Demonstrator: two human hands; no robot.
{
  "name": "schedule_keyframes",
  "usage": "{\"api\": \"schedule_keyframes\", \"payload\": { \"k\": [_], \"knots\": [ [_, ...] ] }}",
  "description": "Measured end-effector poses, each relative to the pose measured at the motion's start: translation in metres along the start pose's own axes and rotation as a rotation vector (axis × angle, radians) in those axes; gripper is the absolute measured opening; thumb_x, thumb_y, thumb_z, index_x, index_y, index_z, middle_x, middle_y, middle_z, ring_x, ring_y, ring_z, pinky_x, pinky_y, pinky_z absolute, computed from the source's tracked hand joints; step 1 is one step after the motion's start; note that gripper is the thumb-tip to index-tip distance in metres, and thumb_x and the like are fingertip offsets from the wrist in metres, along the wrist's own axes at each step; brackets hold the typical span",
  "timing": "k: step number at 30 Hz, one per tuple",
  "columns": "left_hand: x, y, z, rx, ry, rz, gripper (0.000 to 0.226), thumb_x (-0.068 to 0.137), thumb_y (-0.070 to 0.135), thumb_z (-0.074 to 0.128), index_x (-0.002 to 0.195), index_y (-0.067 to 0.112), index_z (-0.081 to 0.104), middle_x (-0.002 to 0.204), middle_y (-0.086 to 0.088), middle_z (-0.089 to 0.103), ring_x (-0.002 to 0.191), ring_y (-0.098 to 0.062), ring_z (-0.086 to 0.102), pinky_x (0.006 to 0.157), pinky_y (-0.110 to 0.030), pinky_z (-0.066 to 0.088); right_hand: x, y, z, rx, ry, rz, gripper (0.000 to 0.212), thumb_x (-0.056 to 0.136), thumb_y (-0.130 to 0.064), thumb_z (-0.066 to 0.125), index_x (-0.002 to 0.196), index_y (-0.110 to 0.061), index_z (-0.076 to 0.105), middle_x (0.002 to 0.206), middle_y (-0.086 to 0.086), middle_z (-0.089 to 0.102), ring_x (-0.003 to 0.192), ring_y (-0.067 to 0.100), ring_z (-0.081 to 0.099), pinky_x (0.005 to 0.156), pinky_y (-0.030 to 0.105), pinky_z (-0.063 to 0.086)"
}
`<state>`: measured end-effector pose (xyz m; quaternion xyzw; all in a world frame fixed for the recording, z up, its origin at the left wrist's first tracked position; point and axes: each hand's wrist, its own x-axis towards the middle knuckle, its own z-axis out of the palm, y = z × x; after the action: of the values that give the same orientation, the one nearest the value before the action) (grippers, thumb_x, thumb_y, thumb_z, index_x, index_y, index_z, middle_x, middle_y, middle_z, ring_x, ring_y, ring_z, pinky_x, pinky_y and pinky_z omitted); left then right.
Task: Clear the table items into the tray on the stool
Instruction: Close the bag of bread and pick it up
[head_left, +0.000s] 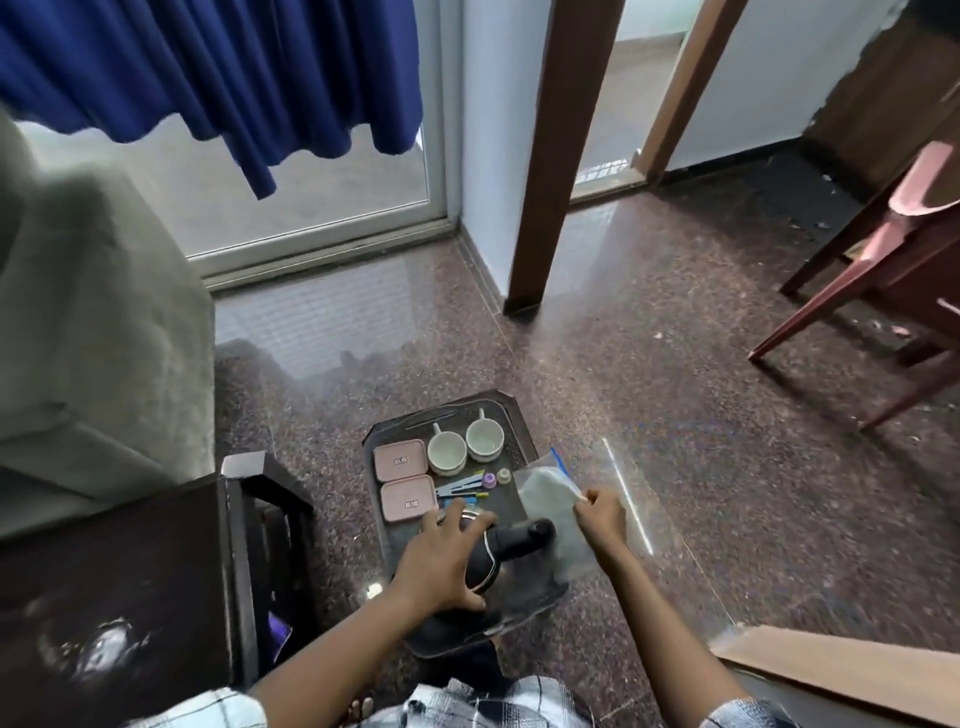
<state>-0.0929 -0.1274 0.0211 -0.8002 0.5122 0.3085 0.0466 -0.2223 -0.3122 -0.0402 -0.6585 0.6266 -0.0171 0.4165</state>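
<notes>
The left hand (447, 561) grips the black kettle (519, 538), fingers spread and curved over its top, at the near edge of the tray (451, 410). Two pink boxes (399, 460) lie along the tray's left edge, and two white cups (447, 453) stand at its far edge. The right hand (602, 517) pinches the top of a clear bag (545, 499) lying over the tray's right edge, beside the kettle's handle.

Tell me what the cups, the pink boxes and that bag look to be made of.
The left cup and right cup: probably glazed ceramic, white, thick-rimmed, faintly shiny. The far pink box and near pink box: likely matte plastic, with rounded moulded lids. The bag pinched by the right hand: thin clear plastic film, see-through, with a blue zip strip.
</notes>
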Motion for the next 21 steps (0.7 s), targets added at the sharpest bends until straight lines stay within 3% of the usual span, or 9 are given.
{"api": "schedule_keyframes", "payload": {
  "k": [8,14,18,21],
  "knots": [
    [0.000,-0.001,0.001,0.004,0.003,-0.019,0.098,0.060,0.050,0.075,0.139,0.039,0.019,0.145,-0.001,0.021,0.124,-0.033,0.033,0.090,-0.046,0.049,0.002,0.009,0.028,-0.130,-0.136,0.005,0.030,0.073,-0.006,0.059,0.054,-0.016,0.038,0.070,0.007,0.055,0.070,0.022,0.052,0.059,0.029,0.033],
    [0.000,0.000,0.000,0.004,0.007,-0.033,0.098,0.059,0.051,0.075,0.138,0.040,0.019,0.145,0.000,0.021,0.123,-0.033,0.036,0.088,-0.047,0.050,0.005,0.008,0.016,-0.066,-0.212,0.009,0.024,0.070,-0.007,0.062,0.049,-0.013,0.050,0.052,0.001,0.049,0.057,0.017,0.045,0.054,0.028,0.031],
    [-0.001,0.001,-0.001,0.009,0.003,-0.042,0.098,0.060,0.051,0.075,0.139,0.039,0.019,0.145,-0.001,0.021,0.123,-0.033,0.036,0.089,-0.047,0.048,0.007,0.012,0.006,0.025,-0.200,0.033,0.011,0.065,-0.005,0.057,0.056,-0.008,0.063,0.053,0.007,0.050,0.051,0.019,0.045,0.050,0.026,0.034],
    [-0.001,0.001,0.000,0.006,0.010,-0.041,0.098,0.059,0.051,0.076,0.139,0.039,0.020,0.145,-0.001,0.022,0.122,-0.034,0.036,0.090,-0.047,0.048,0.007,0.014,0.013,0.032,-0.197,0.071,0.021,0.069,0.003,0.056,0.053,-0.008,0.064,0.045,0.007,0.054,0.042,0.017,0.049,0.040,0.021,0.042]
  ]
}}
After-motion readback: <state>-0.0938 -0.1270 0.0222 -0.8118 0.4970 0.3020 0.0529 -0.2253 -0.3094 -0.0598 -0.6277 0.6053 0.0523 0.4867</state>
